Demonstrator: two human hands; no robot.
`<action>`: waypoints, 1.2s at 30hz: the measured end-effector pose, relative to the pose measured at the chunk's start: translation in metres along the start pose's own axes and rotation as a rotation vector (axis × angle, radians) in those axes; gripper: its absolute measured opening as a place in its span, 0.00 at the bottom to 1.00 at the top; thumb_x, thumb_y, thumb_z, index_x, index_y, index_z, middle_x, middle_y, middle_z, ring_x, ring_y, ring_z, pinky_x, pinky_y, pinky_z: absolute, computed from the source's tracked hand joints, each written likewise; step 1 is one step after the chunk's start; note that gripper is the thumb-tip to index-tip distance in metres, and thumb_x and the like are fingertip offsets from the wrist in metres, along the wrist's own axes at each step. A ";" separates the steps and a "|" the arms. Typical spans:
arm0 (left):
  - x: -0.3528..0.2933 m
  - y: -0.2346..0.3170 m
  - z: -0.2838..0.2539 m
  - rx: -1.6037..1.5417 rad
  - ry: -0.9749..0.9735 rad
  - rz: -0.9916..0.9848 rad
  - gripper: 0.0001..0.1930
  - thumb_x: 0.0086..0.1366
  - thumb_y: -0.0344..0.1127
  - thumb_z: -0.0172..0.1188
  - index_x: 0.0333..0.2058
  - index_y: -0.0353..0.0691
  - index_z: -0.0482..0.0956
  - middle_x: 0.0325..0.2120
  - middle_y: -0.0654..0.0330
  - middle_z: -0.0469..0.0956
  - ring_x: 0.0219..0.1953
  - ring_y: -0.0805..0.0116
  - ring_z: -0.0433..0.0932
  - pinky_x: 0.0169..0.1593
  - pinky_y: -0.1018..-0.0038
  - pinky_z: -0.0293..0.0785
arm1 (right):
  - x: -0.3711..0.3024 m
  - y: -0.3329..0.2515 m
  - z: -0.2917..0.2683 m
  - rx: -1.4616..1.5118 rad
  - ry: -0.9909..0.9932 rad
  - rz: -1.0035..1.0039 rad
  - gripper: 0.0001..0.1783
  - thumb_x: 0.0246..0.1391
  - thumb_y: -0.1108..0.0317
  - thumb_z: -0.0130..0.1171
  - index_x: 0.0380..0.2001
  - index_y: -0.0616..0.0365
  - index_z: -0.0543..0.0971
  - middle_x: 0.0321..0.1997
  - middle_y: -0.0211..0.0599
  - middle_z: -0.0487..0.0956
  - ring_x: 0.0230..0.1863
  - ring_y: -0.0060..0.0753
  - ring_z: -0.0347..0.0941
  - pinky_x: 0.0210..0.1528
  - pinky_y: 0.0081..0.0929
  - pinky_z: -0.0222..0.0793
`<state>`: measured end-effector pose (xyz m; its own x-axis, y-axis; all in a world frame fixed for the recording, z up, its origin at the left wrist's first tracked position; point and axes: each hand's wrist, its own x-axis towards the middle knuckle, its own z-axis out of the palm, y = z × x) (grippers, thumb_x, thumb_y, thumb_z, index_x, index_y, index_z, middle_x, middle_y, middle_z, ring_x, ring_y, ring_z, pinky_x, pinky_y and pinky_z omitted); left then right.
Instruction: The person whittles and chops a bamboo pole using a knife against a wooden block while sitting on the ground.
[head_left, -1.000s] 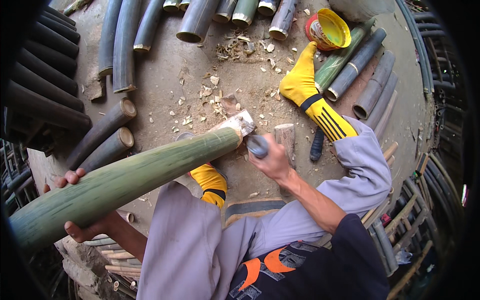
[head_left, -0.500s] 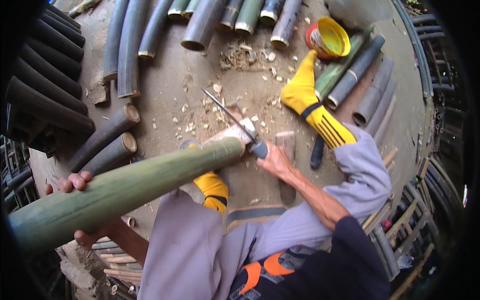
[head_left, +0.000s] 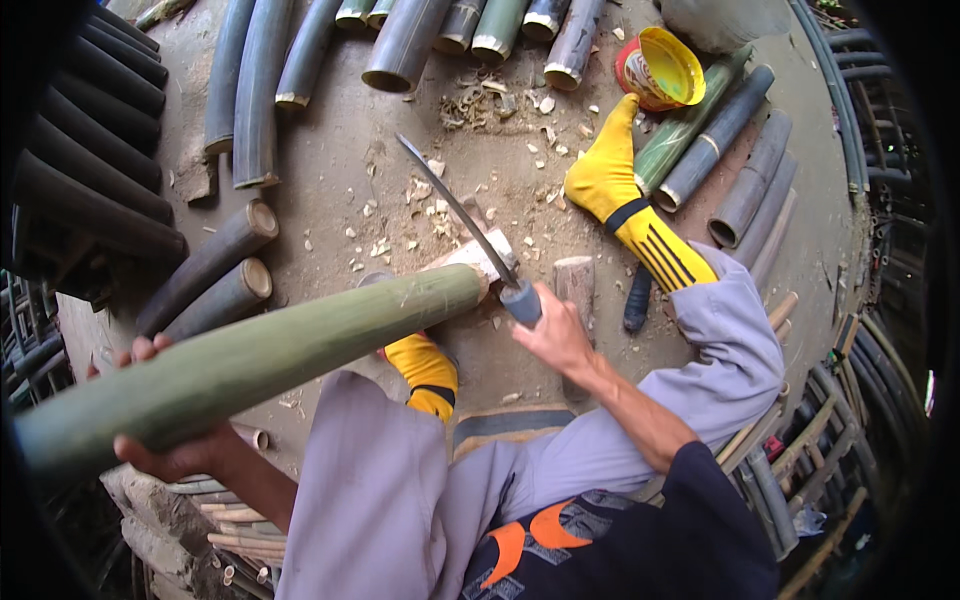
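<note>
One thick green bamboo tube (head_left: pixel 290 347), faintly streaked, slants sideways, gripped by the left hand (head_left: pixel 190 452). The right hand (head_left: pixel 556 335) clasps a long knife (head_left: pixel 455 206) by its grey handle (head_left: pixel 521 303)

illumination is diffuse, shadows soft. dark tubes (head_left: pixel 95 148) lose detail. fisheye distortion bends the periphery; corners vignette black. the green pole (head_left: pixel 270 350) blurs toward its left end.

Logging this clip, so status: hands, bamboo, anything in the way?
Left hand holding green bamboo pole; right hand gripping knife handle. Blade near pole's far end. Possibly in the way: yellow-socked foot, partly behind pole.
</note>
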<state>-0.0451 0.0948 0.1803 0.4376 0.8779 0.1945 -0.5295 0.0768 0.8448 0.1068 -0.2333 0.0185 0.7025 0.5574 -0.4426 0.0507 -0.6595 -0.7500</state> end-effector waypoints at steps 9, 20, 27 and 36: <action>-0.010 -0.003 0.011 0.283 -0.005 0.174 0.43 0.47 0.54 0.56 0.57 0.35 0.53 0.39 0.50 0.66 0.40 0.56 0.66 0.49 0.56 0.64 | -0.001 -0.021 0.000 -0.123 -0.018 0.018 0.17 0.39 0.70 0.63 0.33 0.64 0.69 0.21 0.53 0.76 0.28 0.51 0.78 0.29 0.41 0.73; -0.005 -0.003 0.020 0.257 -0.044 0.119 0.43 0.46 0.53 0.55 0.57 0.34 0.52 0.40 0.48 0.64 0.41 0.56 0.65 0.50 0.55 0.62 | -0.001 -0.020 -0.005 -0.075 -0.052 0.212 0.18 0.41 0.70 0.64 0.36 0.63 0.71 0.26 0.49 0.78 0.29 0.45 0.79 0.28 0.32 0.73; -0.004 -0.001 0.018 0.261 -0.012 0.118 0.44 0.44 0.52 0.57 0.58 0.36 0.53 0.39 0.50 0.65 0.40 0.57 0.66 0.51 0.56 0.62 | -0.003 -0.024 -0.006 0.252 0.321 -0.419 0.16 0.40 0.74 0.64 0.34 0.63 0.72 0.22 0.37 0.76 0.24 0.23 0.74 0.28 0.24 0.70; -0.003 -0.004 0.020 0.179 -0.141 0.146 0.45 0.44 0.52 0.59 0.58 0.36 0.51 0.39 0.49 0.66 0.40 0.56 0.66 0.50 0.55 0.63 | -0.004 -0.032 -0.009 0.058 0.051 -0.011 0.18 0.39 0.72 0.63 0.35 0.66 0.71 0.26 0.52 0.78 0.29 0.52 0.78 0.30 0.36 0.72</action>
<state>-0.0303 0.0825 0.1865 0.4692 0.7982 0.3779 -0.4631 -0.1420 0.8749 0.1086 -0.2192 0.0491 0.7378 0.5366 -0.4096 0.0186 -0.6226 -0.7823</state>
